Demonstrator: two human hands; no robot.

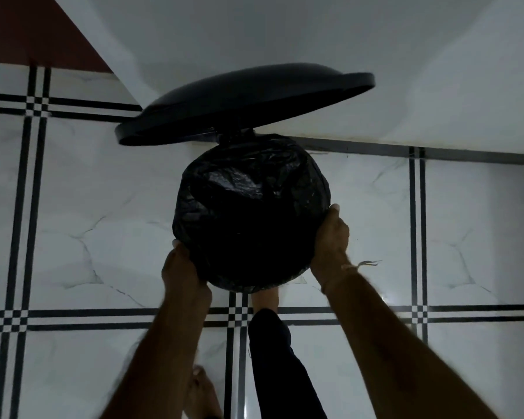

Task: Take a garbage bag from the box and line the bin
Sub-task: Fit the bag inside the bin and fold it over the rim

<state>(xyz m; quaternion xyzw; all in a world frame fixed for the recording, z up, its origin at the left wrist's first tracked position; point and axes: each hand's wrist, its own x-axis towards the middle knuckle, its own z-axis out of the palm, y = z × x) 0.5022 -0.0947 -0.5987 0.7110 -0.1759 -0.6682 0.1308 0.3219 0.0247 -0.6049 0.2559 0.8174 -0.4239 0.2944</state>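
Bin at frame centre, lid tipped up above it, wears the bag over its rim, with left hand and right hand clamped on the bag at opposite lower edges, equally near.

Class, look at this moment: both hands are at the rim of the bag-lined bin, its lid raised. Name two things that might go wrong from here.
1. The lid hangs open over the bin; if the foot at its base is on a pedal and slips, it may drop onto the hands.
2. The bag looks stretched over the rim; a tug from the left hand or right hand may tear it.
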